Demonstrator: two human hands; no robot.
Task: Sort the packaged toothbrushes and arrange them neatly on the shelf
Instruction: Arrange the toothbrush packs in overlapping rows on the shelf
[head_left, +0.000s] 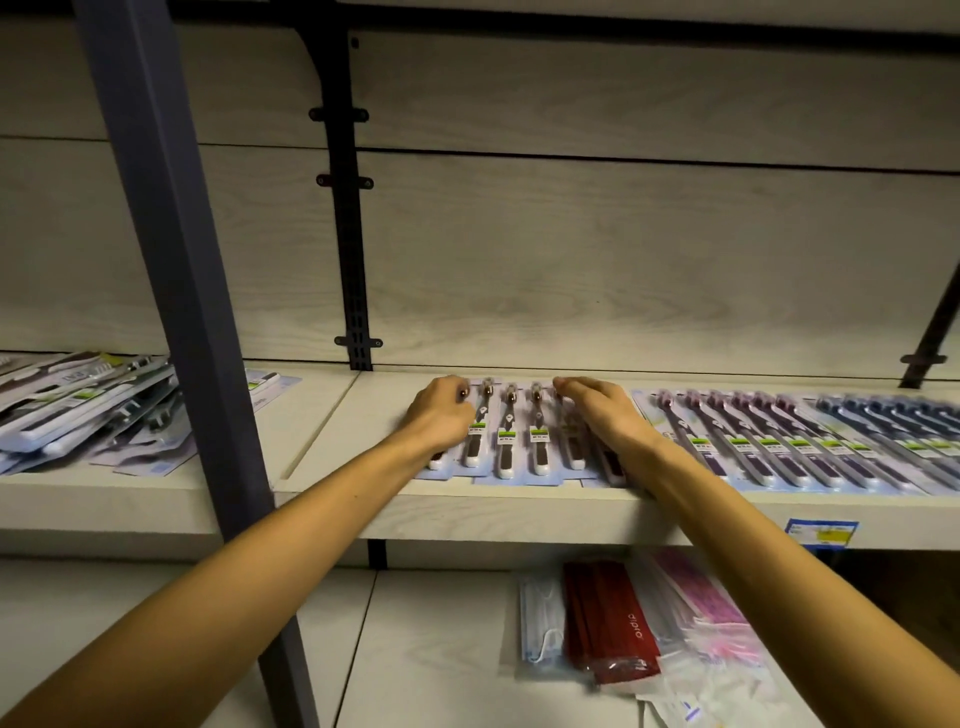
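Note:
A row of packaged brown-headed toothbrushes (508, 435) lies side by side on the light wooden shelf (332, 415), heads toward the back. My left hand (441, 413) rests on the row's left end with fingers curled over a pack. My right hand (605, 410) lies over the row's right end, fingers bent down onto the packs. Right of it runs a slanted overlapping row of purple toothbrush packs (753, 441), then dark blue packs (904, 421). A loose, unsorted heap of toothbrush packs (88, 405) sits at the far left of the shelf.
A dark metal upright post (171, 260) crosses the view between the heap and the rows. A black bracket (353, 260) is fixed to the back panel. A price label (821, 532) sticks on the shelf edge. Packs of face masks (613, 623) lie on the lower shelf.

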